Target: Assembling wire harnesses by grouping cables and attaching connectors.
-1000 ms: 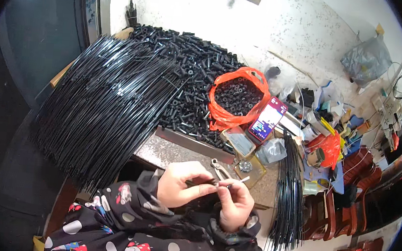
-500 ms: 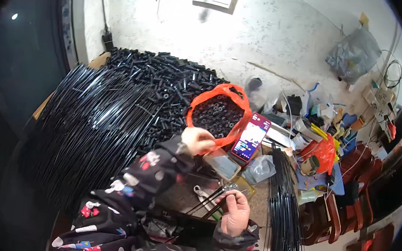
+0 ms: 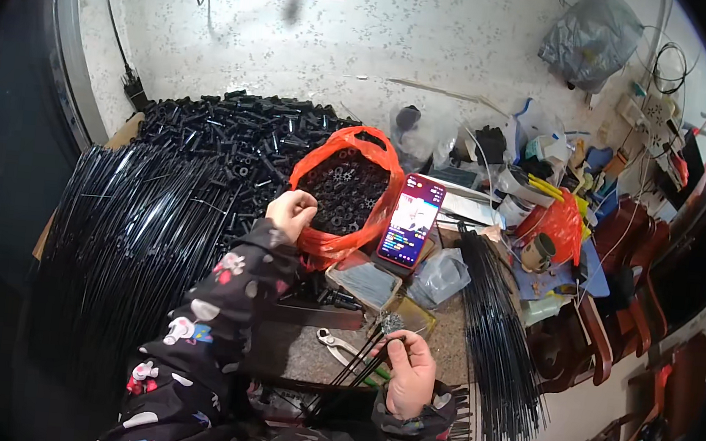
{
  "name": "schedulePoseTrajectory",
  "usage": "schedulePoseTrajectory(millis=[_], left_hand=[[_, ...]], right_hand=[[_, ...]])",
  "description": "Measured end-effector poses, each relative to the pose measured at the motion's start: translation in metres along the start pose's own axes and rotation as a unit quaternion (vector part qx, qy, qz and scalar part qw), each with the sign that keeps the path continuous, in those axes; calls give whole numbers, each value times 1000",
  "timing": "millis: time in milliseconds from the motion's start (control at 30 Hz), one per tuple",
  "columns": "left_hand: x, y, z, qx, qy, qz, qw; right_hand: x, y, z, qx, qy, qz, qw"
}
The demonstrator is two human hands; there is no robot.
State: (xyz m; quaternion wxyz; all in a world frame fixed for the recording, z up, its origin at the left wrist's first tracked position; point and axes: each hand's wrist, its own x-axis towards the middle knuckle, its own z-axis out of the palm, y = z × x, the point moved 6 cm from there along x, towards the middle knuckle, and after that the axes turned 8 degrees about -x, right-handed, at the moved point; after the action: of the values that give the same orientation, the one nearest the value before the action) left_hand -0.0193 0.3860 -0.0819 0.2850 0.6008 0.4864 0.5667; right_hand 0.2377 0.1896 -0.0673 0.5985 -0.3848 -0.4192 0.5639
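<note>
My left hand is at the near left rim of a red plastic bag. Its fingers are curled together, and whatever they may hold is hidden. Inside the bag lie many small black ring-shaped parts, some with toothed edges. Lower down, my right hand grips several thin black rods that slant down to the left. Just beyond its fingertips is a small heap of shiny metal bits. Pliers with green on the handles lie partly behind the rods.
Long black rods are piled at left, below a heap of black tubular pieces. A lit phone leans right of the bag, near a clear tray and a clear plastic bag. More rods and clutter lie at right.
The whole view has shifted, with the bag and phone now further left in it. My left hand has moved up along the bag's left rim. My right hand still grips the rods.
</note>
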Motion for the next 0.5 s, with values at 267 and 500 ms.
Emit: schedulePoseTrajectory(millis=[267,500], left_hand=[[-152,106,39,-541,-178,-203,796],[-208,174,-5,-638,-165,-42,751]], right_hand=[[-38,-9,55,46,-108,45,992],[-90,-36,101,33,-140,-14,989]])
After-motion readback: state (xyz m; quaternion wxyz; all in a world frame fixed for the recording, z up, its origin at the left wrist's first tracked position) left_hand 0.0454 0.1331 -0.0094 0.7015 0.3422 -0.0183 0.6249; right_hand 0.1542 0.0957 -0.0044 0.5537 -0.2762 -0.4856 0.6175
